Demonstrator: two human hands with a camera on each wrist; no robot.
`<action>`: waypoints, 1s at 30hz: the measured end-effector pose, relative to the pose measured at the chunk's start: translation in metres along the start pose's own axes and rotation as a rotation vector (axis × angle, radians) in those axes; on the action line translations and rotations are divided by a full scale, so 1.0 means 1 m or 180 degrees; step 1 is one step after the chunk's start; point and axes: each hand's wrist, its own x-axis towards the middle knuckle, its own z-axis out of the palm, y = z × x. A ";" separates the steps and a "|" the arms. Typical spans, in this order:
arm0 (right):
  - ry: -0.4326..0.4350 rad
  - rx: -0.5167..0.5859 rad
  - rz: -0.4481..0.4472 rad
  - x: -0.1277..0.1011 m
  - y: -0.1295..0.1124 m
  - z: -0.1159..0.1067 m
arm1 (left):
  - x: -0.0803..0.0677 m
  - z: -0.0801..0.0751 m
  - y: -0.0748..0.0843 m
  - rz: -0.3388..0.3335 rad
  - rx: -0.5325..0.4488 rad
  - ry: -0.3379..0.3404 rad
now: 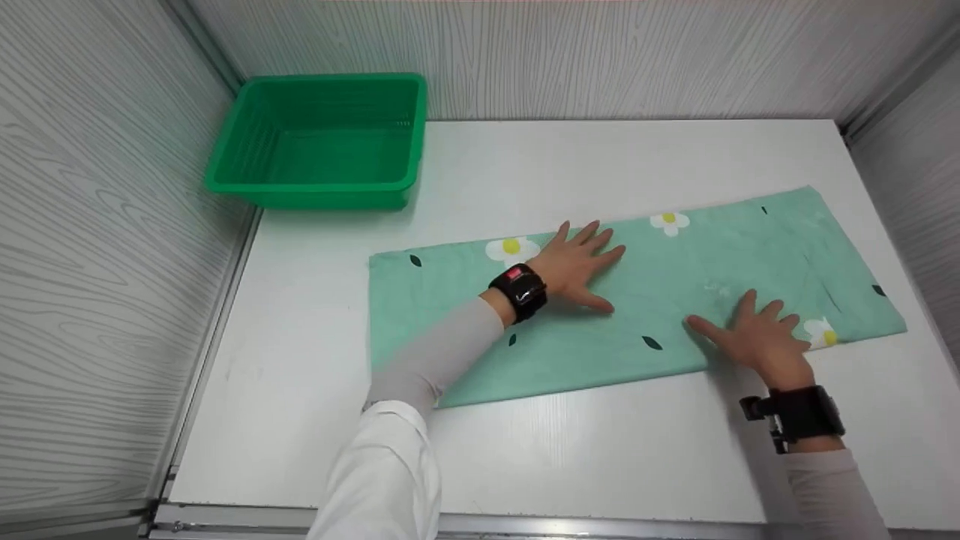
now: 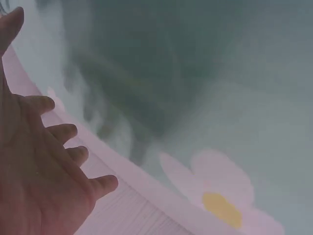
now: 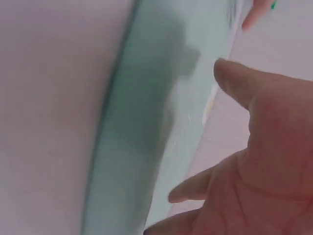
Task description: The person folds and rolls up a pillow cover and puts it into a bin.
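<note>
A mint-green cloth (image 1: 622, 322) with white daisies and dark leaves lies folded into a long strip across the white table, slanting up to the right. Over its upper middle, the left hand (image 1: 574, 268) spreads its fingers, the tips close to the far edge. My right hand (image 1: 765, 337) is spread over the near edge, right of the middle, thumb pointing left. Both hands have straight fingers and grip nothing. In the left wrist view, a daisy (image 2: 220, 196) shows beside the spread fingers. In the right wrist view, a shadow falls on the cloth (image 3: 132, 112) beside the hand.
A green plastic basket (image 1: 300, 196) with nothing in it stands at the back left of the table (image 1: 570, 465). Pale wood-grain panels (image 1: 600, 60) wall the table at the back and both sides. A metal rail (image 1: 562, 526) runs along the front edge.
</note>
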 end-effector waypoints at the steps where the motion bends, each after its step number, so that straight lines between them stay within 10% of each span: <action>1: -0.0022 -0.0033 0.0007 -0.001 -0.003 0.004 | 0.005 0.002 0.003 -0.0008 -0.0095 -0.0043; 18: -0.0245 -0.0256 -0.0301 0.034 -0.006 0.000 | 0.001 0.013 0.016 -0.0453 -0.0458 -0.0021; 30: -0.0247 -0.0404 -0.0762 0.087 -0.022 -0.028 | 0.000 0.011 0.017 -0.1136 -0.0386 0.0048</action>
